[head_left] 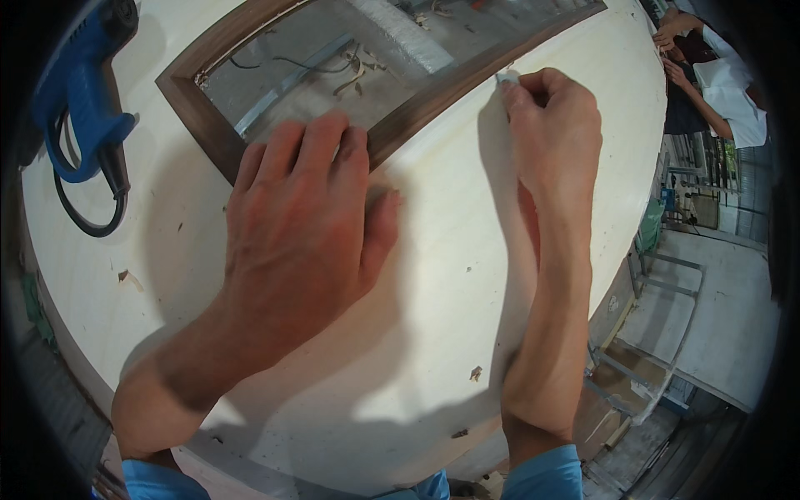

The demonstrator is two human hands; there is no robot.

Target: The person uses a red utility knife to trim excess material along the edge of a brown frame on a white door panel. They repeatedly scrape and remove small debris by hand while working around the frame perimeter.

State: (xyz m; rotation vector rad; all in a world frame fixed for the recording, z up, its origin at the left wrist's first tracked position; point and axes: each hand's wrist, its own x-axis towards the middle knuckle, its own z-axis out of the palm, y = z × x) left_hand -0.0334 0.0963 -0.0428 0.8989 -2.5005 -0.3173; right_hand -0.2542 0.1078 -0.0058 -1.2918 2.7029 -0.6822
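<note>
A dark brown wooden frame [198,125] lies at the far side of a white table. Within it is a glossy grey pane [321,71], and I cannot tell whether the shapes in it are reflected or seen through. My left hand [292,225] rests flat over the frame's near corner, fingers stretched out across the wood. Further right, my right hand [554,117] is closed in a pinch around a small pale flat piece [507,77]. That piece meets the frame's near edge, and its kind is mostly hidden by my fingers.
A blue heat gun [87,108] with a black cord lies at the table's far left. Small brown scraps [476,373] dot the white tabletop [450,283]. Beyond the table's right edge are a metal-framed rack [667,333] and a person in a white shirt [725,83].
</note>
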